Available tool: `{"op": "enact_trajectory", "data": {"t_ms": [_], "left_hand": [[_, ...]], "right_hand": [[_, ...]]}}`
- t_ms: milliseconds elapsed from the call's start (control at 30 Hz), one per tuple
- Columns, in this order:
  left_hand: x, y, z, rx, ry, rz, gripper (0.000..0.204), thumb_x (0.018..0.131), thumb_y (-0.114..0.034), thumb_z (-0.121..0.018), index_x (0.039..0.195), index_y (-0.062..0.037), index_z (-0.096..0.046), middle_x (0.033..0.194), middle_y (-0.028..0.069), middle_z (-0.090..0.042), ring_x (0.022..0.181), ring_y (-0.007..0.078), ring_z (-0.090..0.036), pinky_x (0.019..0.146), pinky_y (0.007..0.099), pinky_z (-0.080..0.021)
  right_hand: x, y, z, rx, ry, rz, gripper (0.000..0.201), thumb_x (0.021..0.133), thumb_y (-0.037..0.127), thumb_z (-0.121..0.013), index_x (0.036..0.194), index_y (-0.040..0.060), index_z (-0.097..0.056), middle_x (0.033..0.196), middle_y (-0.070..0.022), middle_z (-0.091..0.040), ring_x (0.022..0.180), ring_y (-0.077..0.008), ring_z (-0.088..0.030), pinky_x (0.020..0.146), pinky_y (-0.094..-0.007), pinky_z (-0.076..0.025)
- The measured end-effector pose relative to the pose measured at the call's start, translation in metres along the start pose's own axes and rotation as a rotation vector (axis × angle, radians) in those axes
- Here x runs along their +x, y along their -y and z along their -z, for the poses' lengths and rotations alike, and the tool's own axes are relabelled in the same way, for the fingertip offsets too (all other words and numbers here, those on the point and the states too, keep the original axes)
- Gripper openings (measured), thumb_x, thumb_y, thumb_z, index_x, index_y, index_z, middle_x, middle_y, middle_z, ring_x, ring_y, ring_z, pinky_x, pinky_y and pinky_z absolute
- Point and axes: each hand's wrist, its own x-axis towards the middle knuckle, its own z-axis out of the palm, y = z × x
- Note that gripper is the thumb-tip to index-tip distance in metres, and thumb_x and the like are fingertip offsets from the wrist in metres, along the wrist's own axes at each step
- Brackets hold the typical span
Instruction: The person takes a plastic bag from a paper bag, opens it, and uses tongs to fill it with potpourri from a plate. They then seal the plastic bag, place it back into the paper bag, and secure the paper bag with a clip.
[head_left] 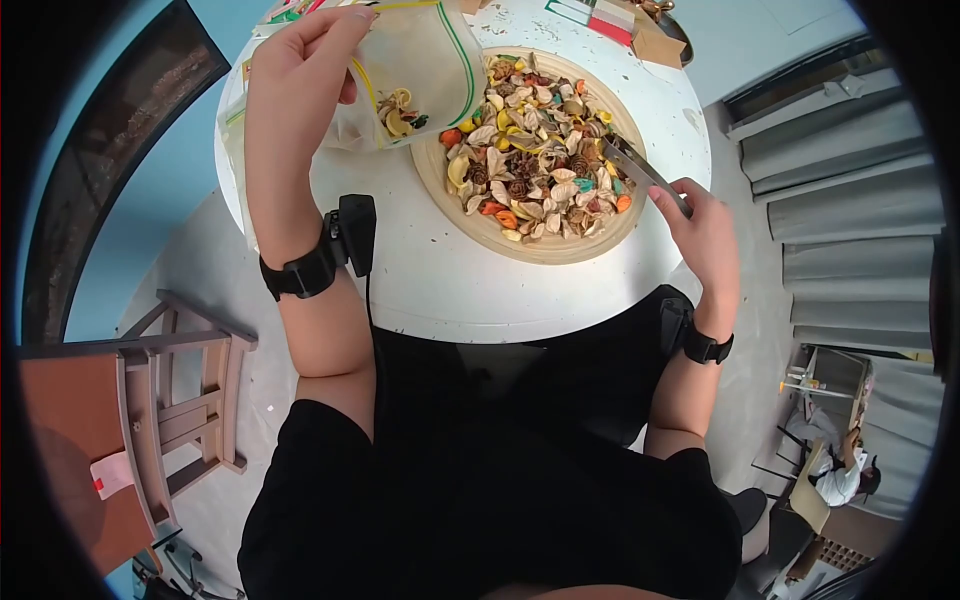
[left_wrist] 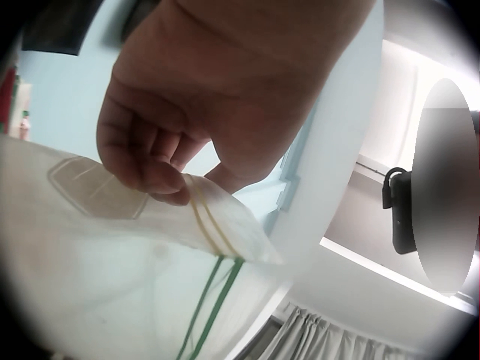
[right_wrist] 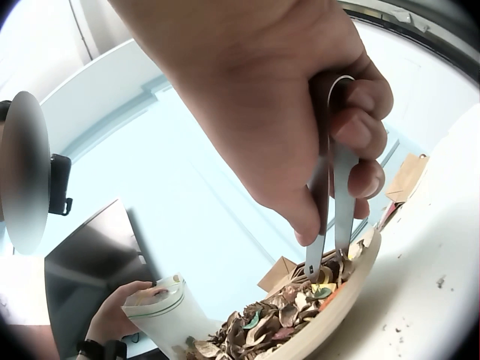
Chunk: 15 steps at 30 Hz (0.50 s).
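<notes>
My left hand (head_left: pixel 305 85) pinches the top edge of a clear zip bag (head_left: pixel 425 60) with yellow and green stripes; dried pieces lie at its bottom. In the left wrist view the fingers (left_wrist: pixel 161 180) hold the bag's rim (left_wrist: pixel 217 217). A round wooden plate (head_left: pixel 450 225), right of the bag, bears a heap of dried petals, cones and slices (head_left: pixel 540 150). At the plate's right side my right hand (head_left: pixel 700 230) grips metal tongs (head_left: pixel 650 175). Their tips reach into the heap's edge in the right wrist view, where the right hand (right_wrist: pixel 277 105) wraps the tongs (right_wrist: pixel 343 195).
The white round table (head_left: pixel 420 290) has small crumbs on it. At its far edge stand a cardboard box (head_left: pixel 657 45) and a red-and-white box (head_left: pixel 612 20). A wooden chair (head_left: pixel 190 400) stands at the left, and another person (head_left: pixel 840 480) is at the far right.
</notes>
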Motion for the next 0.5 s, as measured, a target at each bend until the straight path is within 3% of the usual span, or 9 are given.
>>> {"op": "enact_trajectory", "data": {"t_ms": [233, 433, 500], "left_hand": [[0.001, 0.003, -0.012, 0.037, 0.033, -0.002, 0.031, 0.096, -0.031, -0.071, 0.107, -0.0029, -0.078, 0.079, -0.0034, -0.065, 0.068, 0.0051, -0.057, 0.06, 0.0227, -0.045], [-0.006, -0.006, -0.02, 0.063, 0.063, 0.005, 0.032, 0.096, -0.032, -0.071, 0.109, -0.0029, -0.078, 0.08, -0.003, -0.065, 0.068, 0.0053, -0.057, 0.06, 0.0232, -0.045], [-0.008, -0.007, -0.022, 0.063, 0.06, 0.004, 0.031, 0.096, -0.03, -0.071, 0.109, -0.0029, -0.078, 0.08, -0.0032, -0.065, 0.067, 0.0053, -0.057, 0.059, 0.0231, -0.045]], "right_hand": [[0.004, -0.008, -0.008, 0.001, -0.047, 0.087, 0.044, 0.096, 0.045, -0.07, 0.095, 0.001, -0.074, 0.061, -0.0168, -0.06, 0.051, -0.0288, -0.057, 0.055, -0.038, -0.046], [0.007, -0.012, 0.006, 0.125, -0.111, 0.101, 0.04, 0.097, 0.039, -0.072, 0.09, 0.0, -0.071, 0.056, -0.0116, -0.051, 0.049, -0.0186, -0.04, 0.05, -0.0327, -0.038], [0.012, -0.003, 0.014, 0.168, -0.112, 0.105, 0.039, 0.097, 0.038, -0.073, 0.089, -0.0004, -0.07, 0.056, -0.0091, -0.048, 0.051, -0.0149, -0.039, 0.05, -0.0311, -0.036]]}}
